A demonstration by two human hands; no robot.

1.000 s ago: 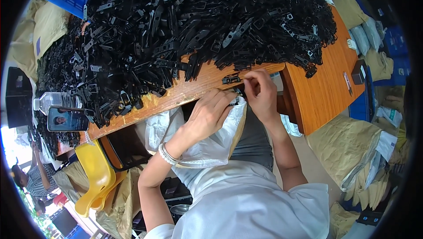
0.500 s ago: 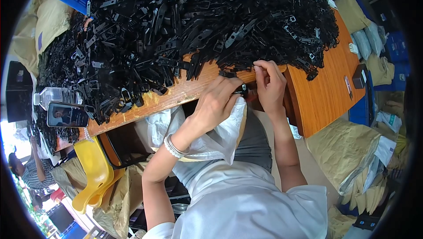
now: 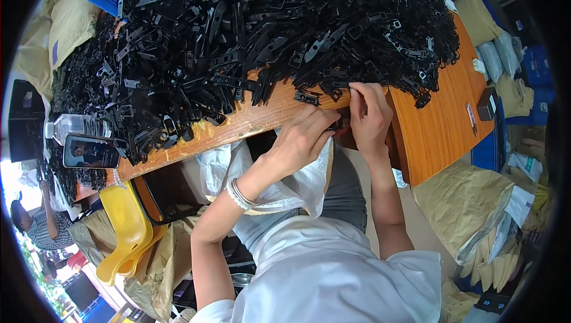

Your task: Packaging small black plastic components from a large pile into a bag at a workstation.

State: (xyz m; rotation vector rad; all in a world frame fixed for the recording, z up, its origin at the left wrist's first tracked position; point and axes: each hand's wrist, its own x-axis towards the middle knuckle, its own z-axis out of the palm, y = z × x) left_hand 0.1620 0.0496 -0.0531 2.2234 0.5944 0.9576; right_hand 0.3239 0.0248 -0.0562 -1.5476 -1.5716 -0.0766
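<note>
Beside the left front corner of the orange-brown wooden bench (image 3: 437, 138), a clear plastic bottle (image 3: 74, 125) lies just behind a dark-screened smartphone (image 3: 91, 151). Below that corner is a yellow moulded plastic chair (image 3: 122, 228). A broad heap of slim black plastic parts (image 3: 256, 31) covers most of the bench, reaching close to its front edge. In front of that edge, over a white-lined bag (image 3: 217, 168) at the person's lap, the left hand (image 3: 297, 141) has its fingers curled on a small black piece (image 3: 338, 124), mostly hidden. One loose black plastic part (image 3: 307, 97) lies on the front edge, just beyond the left hand. The right hand (image 3: 373, 118) is raised at the heap's edge, thumb and forefinger close together; whether they grip anything I cannot tell. Toward the bench's right edge lie a slim pen-like tool (image 3: 471, 118) and a small black box (image 3: 487, 104).
</note>
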